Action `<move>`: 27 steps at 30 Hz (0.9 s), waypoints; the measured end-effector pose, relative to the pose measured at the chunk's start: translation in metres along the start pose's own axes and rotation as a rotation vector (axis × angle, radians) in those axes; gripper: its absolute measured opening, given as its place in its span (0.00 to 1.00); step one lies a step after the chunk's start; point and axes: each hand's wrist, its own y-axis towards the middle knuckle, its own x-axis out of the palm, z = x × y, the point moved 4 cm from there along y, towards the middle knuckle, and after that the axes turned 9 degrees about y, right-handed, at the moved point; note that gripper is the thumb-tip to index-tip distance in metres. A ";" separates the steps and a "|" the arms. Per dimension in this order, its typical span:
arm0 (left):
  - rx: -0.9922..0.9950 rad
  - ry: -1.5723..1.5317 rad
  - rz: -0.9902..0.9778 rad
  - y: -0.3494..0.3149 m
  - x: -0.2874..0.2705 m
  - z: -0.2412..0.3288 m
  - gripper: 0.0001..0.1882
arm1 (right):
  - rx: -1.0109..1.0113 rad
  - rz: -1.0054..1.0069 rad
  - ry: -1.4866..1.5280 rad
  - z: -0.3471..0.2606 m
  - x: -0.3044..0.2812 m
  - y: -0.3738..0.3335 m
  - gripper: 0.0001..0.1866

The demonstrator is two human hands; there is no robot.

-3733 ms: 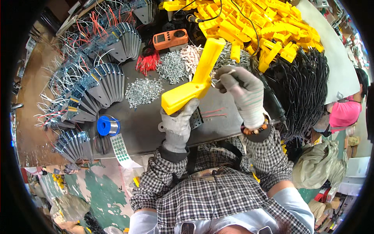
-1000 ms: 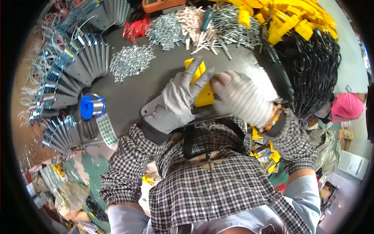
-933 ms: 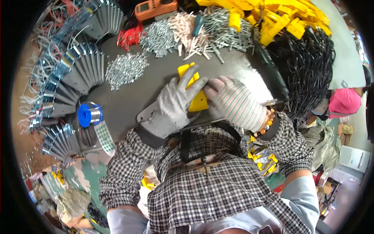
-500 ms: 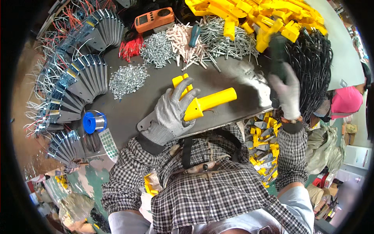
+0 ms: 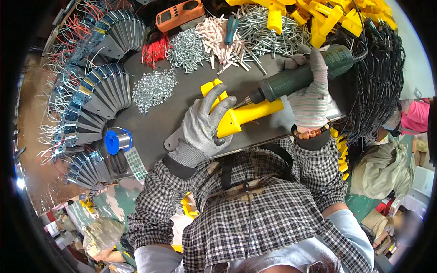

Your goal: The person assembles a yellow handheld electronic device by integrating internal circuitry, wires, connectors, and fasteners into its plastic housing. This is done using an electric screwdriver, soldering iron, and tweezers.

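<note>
Crosswise, right hand (image 5: pixel 311 103) around power screwdriver (image 5: pixel 287 85)

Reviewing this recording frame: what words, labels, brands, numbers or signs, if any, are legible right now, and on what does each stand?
No text is legible enough to quote.
Green power screwdriver in the right hand: fine marks toward the cord end, too small to read.
Orange meter: marks around its screen, too small.
Sheet of green dots: any print is too small.
Yellow handle: no lettering visible.
</note>
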 end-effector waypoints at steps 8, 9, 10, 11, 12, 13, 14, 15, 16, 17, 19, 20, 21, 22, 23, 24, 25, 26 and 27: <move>-0.012 -0.012 0.001 -0.001 -0.004 0.000 0.41 | 0.061 0.017 0.146 0.017 -0.011 0.005 0.11; -0.013 -0.001 -0.007 -0.002 -0.004 0.001 0.43 | 0.035 0.051 0.137 0.017 -0.010 0.004 0.10; -0.015 0.011 -0.015 -0.004 -0.004 0.000 0.45 | 0.009 0.084 0.129 0.017 -0.008 0.003 0.10; 0.012 -0.039 0.032 -0.002 -0.007 -0.001 0.47 | 0.007 0.111 0.117 0.015 -0.008 0.002 0.10; 0.007 -0.032 0.036 -0.003 -0.013 -0.003 0.47 | -0.038 0.147 0.081 0.014 -0.012 0.006 0.13; 0.024 -0.133 0.068 -0.005 -0.024 -0.006 0.45 | -0.031 0.157 0.069 0.015 -0.012 0.004 0.13; 0.041 -0.235 0.099 -0.007 -0.033 -0.010 0.44 | -0.023 0.168 0.057 0.018 -0.011 0.001 0.14; -0.084 -0.171 0.060 -0.013 -0.039 -0.022 0.35 | -0.025 0.165 0.056 0.017 -0.015 0.003 0.14; -0.214 -0.207 0.091 -0.015 -0.047 -0.042 0.24 | -0.012 0.137 0.078 0.016 -0.020 0.005 0.14; -0.397 -0.048 0.145 -0.028 -0.048 -0.065 0.18 | 0.011 0.106 0.099 0.018 -0.023 0.007 0.15; -0.452 0.113 0.182 -0.038 -0.058 -0.093 0.13 | 0.027 0.100 0.117 0.018 -0.019 0.006 0.15; -0.458 0.116 0.185 -0.042 -0.059 -0.097 0.13 | 0.030 0.100 0.133 0.020 -0.018 0.006 0.15; -0.440 0.145 0.101 -0.046 -0.055 -0.100 0.13 | 0.003 0.147 0.121 0.021 -0.016 0.005 0.14; -0.422 0.174 0.017 -0.050 -0.050 -0.103 0.12 | 0.009 0.144 0.120 0.022 -0.013 0.004 0.14; -0.477 0.000 0.038 -0.053 -0.045 -0.108 0.12 | -0.007 0.140 0.103 0.021 -0.011 0.002 0.14; -0.477 -0.001 0.039 -0.055 -0.044 -0.111 0.12 | -0.022 0.137 0.087 0.021 -0.010 0.001 0.14; -0.526 -0.013 0.049 -0.057 -0.044 -0.117 0.13 | -0.021 0.136 0.086 0.021 -0.011 0.002 0.14; -0.577 -0.023 0.058 -0.058 -0.046 -0.122 0.15 | -0.012 0.129 0.106 0.021 -0.011 0.004 0.14; -0.584 -0.012 0.059 -0.059 -0.047 -0.126 0.15 | -0.003 0.122 0.127 0.021 -0.011 0.005 0.14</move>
